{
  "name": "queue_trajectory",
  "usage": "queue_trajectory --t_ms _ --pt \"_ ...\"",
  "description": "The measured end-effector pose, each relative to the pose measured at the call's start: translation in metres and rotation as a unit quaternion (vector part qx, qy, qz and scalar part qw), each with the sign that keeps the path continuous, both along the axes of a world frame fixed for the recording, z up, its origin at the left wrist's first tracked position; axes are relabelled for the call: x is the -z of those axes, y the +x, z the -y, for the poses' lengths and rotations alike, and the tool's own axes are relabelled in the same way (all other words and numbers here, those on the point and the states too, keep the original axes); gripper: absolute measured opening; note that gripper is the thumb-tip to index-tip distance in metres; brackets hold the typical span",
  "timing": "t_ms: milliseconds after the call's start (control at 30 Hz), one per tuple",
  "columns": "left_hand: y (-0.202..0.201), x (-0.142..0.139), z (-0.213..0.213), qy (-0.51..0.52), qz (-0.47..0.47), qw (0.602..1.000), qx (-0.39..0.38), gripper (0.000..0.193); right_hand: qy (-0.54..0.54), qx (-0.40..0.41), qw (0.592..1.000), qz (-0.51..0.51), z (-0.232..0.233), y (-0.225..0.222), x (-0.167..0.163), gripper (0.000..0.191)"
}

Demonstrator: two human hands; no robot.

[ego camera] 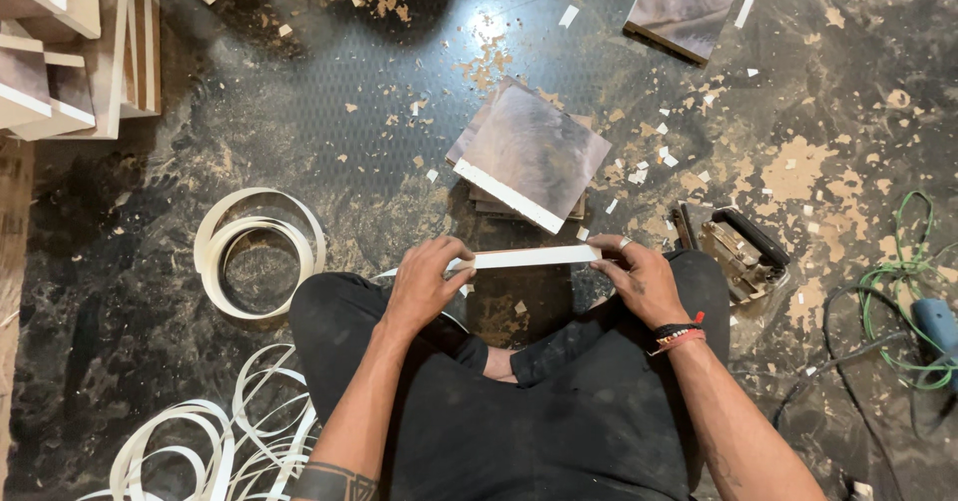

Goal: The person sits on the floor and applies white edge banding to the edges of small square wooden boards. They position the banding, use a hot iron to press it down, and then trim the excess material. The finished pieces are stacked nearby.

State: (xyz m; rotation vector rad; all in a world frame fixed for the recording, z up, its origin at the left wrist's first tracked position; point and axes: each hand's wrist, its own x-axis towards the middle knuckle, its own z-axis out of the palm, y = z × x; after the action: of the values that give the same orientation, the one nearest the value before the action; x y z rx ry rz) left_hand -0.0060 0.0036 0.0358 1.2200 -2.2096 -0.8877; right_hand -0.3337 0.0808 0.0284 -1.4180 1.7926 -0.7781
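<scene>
I sit cross-legged on a dark floor. My left hand (427, 279) and my right hand (639, 276) hold a square wooden panel (529, 257) upright on edge between my knees, so only its white-banded top edge shows. The left hand presses the white edge band strip at the panel's left end. The right hand grips the panel's right end. A thin tail of the strip runs left from under the left hand. A stack of square brown panels (529, 152) lies on the floor just beyond my hands.
A coil of white edge banding (259, 251) lies left, more loose coils (215, 441) near my left knee. A metal hand tool (738, 251) sits right of my right hand. Another panel (687, 7) lies far right, stacked boards (75, 47) top left, green cable (903, 281) right.
</scene>
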Motion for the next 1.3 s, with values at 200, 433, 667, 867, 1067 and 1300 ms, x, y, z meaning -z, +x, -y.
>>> queue_trajectory --t_ms 200,433,667,867,1067,1300 --pt "-0.013 -0.008 0.007 -0.042 0.032 0.998 0.028 0.041 0.022 0.018 1.0 0.009 0.0 0.003 -0.002 0.033" --pt "-0.082 0.002 -0.005 -0.141 -0.017 0.986 0.083 0.031 -0.003 0.009 1.0 0.007 0.0 0.001 -0.002 0.03" --pt "-0.102 0.016 -0.019 -0.176 -0.02 0.981 0.077 0.021 0.022 0.036 0.997 0.062 -0.001 0.0 0.006 0.032" --pt "-0.099 0.015 -0.016 -0.191 -0.033 0.977 0.084 0.017 0.013 0.027 0.998 0.051 -0.001 -0.001 0.01 0.032" --pt "-0.098 0.011 -0.014 -0.156 -0.057 0.983 0.072 0.014 0.045 0.012 0.976 0.215 0.003 -0.025 0.007 0.04" --pt "-0.098 0.006 -0.015 -0.134 -0.077 0.986 0.063 0.014 0.006 0.17 0.956 -0.24 0.003 -0.135 0.001 0.045"
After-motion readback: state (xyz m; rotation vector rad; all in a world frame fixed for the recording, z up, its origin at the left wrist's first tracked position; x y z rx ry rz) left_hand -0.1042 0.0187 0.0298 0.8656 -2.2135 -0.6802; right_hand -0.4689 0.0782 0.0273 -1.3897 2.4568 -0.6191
